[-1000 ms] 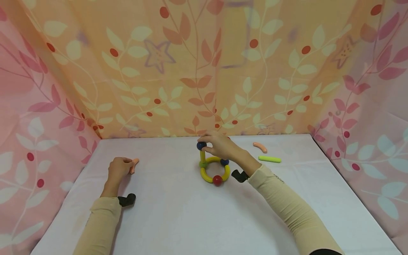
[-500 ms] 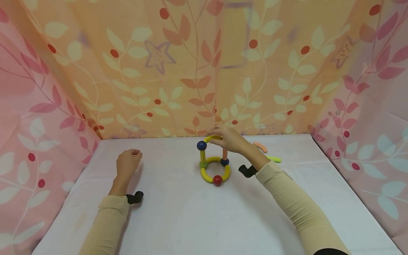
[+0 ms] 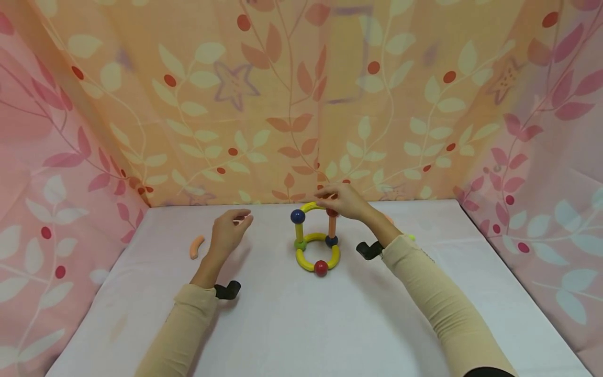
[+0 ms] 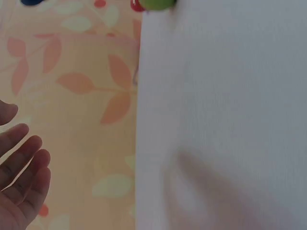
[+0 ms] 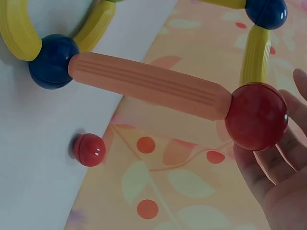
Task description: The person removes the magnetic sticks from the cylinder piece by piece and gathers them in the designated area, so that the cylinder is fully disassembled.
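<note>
Left hand nearer ball-and-stick frame

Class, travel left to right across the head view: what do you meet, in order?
Curved orange stick, left hand, upper blue ball, front red ball, lower blue ball, second orange stick (mostly hidden), green stick (mostly hidden).

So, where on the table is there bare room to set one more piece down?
The widest bare patch of table is in front, between left sleeve, right sleeve and ball-and-stick frame. Another lies to the right of the right sleeve. Around the right hand it is crowded: the frame, a loose red ball and a mostly hidden lime-green stick.
</note>
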A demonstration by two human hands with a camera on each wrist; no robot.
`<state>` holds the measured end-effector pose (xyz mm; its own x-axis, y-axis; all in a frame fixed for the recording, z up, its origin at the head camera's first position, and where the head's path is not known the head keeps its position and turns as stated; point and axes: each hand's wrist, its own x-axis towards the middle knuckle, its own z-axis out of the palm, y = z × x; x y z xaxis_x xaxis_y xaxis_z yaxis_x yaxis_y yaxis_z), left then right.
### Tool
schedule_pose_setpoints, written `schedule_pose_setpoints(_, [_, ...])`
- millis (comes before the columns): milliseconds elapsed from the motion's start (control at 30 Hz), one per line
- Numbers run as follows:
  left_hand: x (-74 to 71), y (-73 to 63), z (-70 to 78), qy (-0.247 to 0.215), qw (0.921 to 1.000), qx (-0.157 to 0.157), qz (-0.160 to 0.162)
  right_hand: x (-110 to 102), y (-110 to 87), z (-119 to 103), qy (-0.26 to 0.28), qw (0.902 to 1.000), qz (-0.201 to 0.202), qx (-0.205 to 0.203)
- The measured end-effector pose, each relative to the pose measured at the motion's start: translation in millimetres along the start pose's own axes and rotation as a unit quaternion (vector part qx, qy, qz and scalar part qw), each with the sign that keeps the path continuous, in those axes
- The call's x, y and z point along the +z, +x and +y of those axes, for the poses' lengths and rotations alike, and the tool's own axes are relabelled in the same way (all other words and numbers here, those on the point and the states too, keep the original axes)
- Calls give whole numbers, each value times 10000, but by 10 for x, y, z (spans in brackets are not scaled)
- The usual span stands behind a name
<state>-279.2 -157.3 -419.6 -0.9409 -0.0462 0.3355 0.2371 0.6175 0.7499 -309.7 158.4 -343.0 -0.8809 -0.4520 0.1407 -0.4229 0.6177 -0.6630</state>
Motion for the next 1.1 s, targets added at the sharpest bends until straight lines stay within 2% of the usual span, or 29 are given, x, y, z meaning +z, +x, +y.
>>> schedule_pose_setpoints(67, [84,-1,78,-188,9997,151,-102,9,16,9,19,10000,-44,38])
schedule_pose_setpoints(233, [292,-15,290,-801,9957,298,-369,74,91,59,139,9996,-233,24])
schedule_pose_setpoints(367, [441,-19,449,-1296,9893,410,-530,110,131,71,140,9992,-334,-140])
schedule_pose_setpoints(533, [589,-26,576,-1778,9803,581,-631,121,159,39,-11,9985,-389,-375])
schedule_pose_setpoints(733, [696,-56,642,-1985,9764,637,-563,137,197,12,-24,9983,-474,-343])
schedule_pose_setpoints(900, [751,-70,647,-2048,9738,728,-662,166,201,26,-32,9987,-431,-270])
schedule_pose_setpoints(1100, [789,-82,663,-2006,9755,611,-660,194,191,42,-45,9989,-321,-352])
